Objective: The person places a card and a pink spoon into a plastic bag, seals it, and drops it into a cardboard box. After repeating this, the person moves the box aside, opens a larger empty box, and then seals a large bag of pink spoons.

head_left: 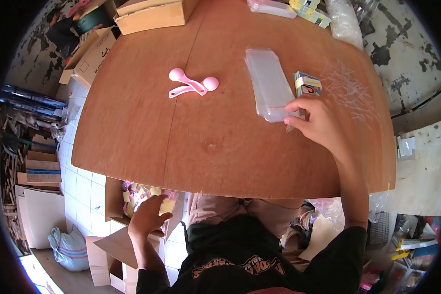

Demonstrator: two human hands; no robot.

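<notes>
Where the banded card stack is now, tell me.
In the head view, the stack lies on the table, right of centre, between the plastic bags and scattered strips, just beyond the right hand.

Pink spoons and plastic sleeves leave a lane between.

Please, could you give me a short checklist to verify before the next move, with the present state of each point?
1. Two pink scoop-like pieces within view: ok, they lie crossed on the table.
2. Clear bags at hand: ok, stacked flat.
3. One bag separated by the right hand: cannot tell; it is at the stack's near right corner.
4. Card bundle kept together: ok, banded.
5. Loose clear strips tidied: not ok, scattered right of the cards.
6. Left hand free: cannot tell; it is over the cardboard box.
</notes>
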